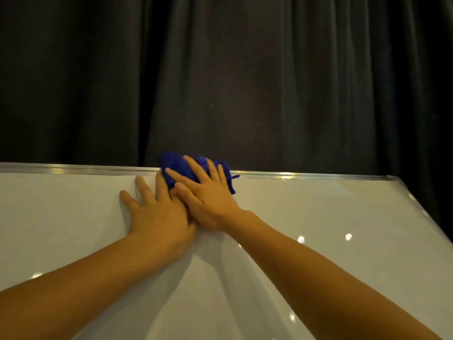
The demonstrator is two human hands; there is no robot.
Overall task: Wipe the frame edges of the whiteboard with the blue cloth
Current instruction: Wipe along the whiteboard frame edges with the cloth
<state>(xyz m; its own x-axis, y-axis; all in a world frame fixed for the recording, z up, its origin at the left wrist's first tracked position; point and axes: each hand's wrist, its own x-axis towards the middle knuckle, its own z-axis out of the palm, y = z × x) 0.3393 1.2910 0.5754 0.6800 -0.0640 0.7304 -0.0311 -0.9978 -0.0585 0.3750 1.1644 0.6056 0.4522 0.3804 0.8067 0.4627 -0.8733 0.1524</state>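
- Blue cloth [179, 165], bunched into a wad, sits on the top frame edge [73, 169] of the whiteboard [318, 217], a little left of that edge's middle, part of it spilling over the far side and a loose tail hanging onto the white surface.
- Our right hand [208, 195] lies flat over the cloth, fingers [193, 165] spread and pressing it down on the metal strip; it is pinning the cloth under an open palm, not clutching it in a fist.
- Our left hand [157, 217] rests open and empty on the board just beside the cloth, its thumb side tucked under the right hand, apparently steadying the panel.
- Silver frame runs on to the left and on to the right corner [392, 178], where the side edge [416, 200] turns toward us; we cannot tell which stretches are already clean.
- Behind the board hangs a dark curtain [245, 82]; ceiling lights glint on the glossy surface.
- To do this stroke well, we judge the cloth should wrap over the rail's lip, so that top and face are wiped together, with steady downward pressure and one long slide along the strip, the tail gathered in so it does not drag.
- Left hand should keep bracing, so the board does not shift under the push.
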